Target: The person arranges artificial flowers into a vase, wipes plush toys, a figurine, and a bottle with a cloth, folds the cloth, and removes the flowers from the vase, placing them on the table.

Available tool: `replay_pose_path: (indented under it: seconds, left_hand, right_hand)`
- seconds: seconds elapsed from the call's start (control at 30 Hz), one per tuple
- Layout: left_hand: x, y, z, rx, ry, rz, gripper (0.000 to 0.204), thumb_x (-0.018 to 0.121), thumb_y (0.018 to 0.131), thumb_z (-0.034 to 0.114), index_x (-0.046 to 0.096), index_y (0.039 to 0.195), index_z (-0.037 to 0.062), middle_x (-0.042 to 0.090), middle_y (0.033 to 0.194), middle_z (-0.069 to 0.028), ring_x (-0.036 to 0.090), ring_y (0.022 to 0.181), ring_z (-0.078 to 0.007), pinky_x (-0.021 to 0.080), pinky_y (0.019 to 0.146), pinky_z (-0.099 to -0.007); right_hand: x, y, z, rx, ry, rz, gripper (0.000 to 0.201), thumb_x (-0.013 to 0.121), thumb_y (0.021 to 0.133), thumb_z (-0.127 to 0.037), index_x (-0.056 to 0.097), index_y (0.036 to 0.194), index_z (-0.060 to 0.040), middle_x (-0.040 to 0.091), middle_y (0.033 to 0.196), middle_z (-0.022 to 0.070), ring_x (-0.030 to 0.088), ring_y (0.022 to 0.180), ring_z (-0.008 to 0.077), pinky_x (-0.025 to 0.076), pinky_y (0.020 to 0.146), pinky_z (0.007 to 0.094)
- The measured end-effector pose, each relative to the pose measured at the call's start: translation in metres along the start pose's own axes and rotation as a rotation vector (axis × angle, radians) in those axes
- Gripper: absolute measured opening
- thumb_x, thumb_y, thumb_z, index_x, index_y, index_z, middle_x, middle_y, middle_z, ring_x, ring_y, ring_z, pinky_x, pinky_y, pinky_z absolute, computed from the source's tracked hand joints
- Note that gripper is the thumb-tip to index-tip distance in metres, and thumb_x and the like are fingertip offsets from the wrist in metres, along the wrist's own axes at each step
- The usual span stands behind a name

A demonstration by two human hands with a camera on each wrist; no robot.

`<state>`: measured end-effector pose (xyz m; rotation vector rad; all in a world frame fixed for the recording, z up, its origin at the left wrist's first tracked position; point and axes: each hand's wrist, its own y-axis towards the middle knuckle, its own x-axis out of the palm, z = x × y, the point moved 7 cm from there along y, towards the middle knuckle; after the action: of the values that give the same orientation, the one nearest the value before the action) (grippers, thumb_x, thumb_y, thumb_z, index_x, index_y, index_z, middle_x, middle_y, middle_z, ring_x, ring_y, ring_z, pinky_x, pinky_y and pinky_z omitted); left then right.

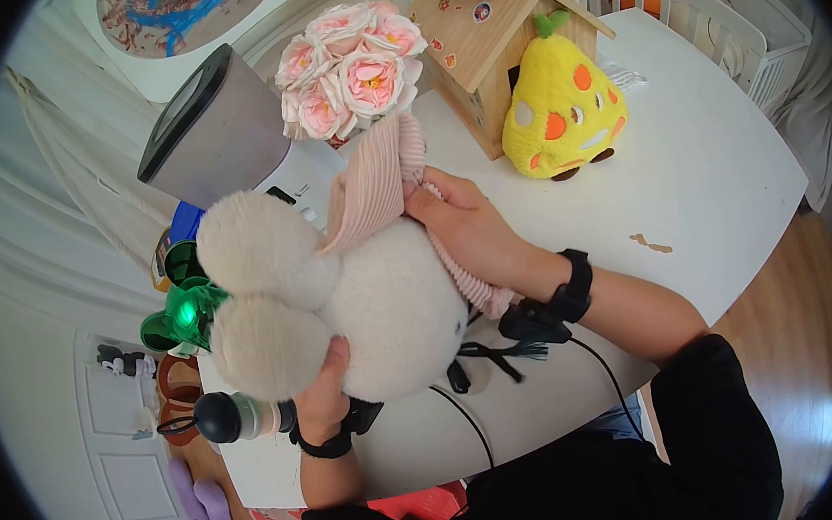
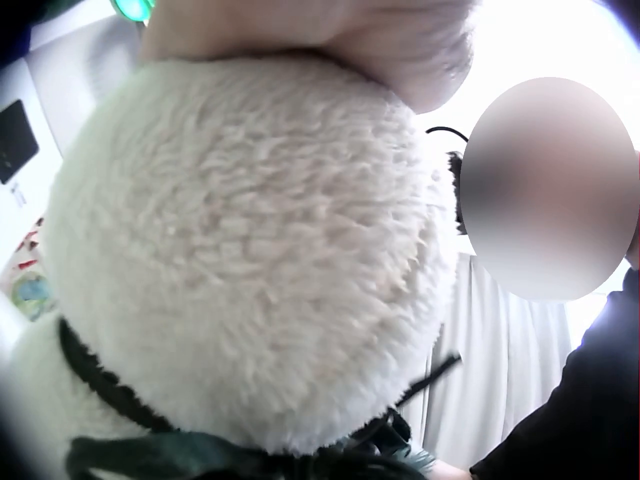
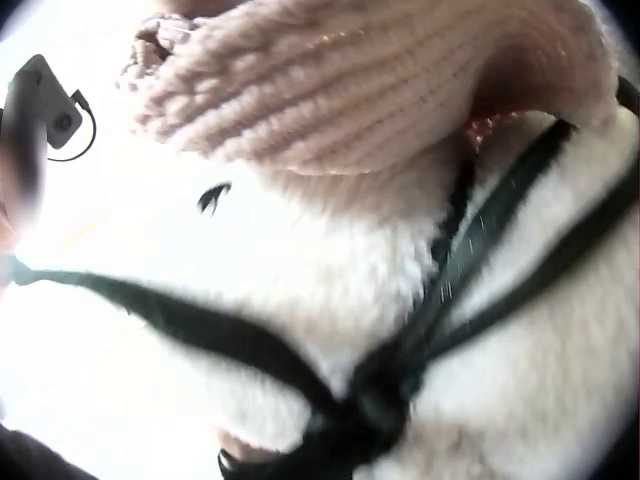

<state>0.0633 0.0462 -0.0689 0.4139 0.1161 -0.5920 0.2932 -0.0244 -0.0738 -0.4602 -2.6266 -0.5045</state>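
Holding the white plush toy over the white table, you have both hands occupied. Your left hand grips the toy near its lower round lobe, thumb laid against the fur; you cannot tell how the remaining fingers lie, as plush covers them. Your right hand pinches the pink ribbed cloth, thumb on top, fingertips behind the fabric and hidden. The cloth lies along the toy's far and right sides. In the right wrist view, you see a dark green ribbon knotted against the white fur. Beyond your hands: pink flowers, a wooden house, and a yellow plush just beside it.
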Motion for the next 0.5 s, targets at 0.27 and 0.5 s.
replay_pose_path:
  seconds: [0.27,0.5]
  left_hand:
    - [-0.002,0.025,0.026,0.231,0.206,-0.206,0.060,0.077,0.089,0.023,0.050,0.138,0.0000,0.059,0.133,-0.0095,0.057,0.120,-0.0223,0.045,0.101,-0.0394]
    - [-0.003,0.046,0.022,-0.057,-0.111,0.043,0.057,0.068,0.097,0.022,0.043,0.142,-0.0032,0.055,0.140,-0.0153,0.054,0.127,-0.0204,0.041,0.107,-0.0359]
  right_hand:
    - [-0.005,0.001,-0.029,0.166,0.015,-0.070,0.030,0.056,0.104,-0.024,0.064,0.118,0.0010,0.069,0.104,0.0025,0.061,0.096,0.0087,0.049,0.086,0.0265]
    - [0.042,-0.031,-0.072,-0.520,-0.591,-0.108,0.038,0.063,0.090,-0.004,0.056,0.128,-0.0005,0.056,0.113,0.0193,0.056,0.112,0.0361,0.045,0.096,0.0415]
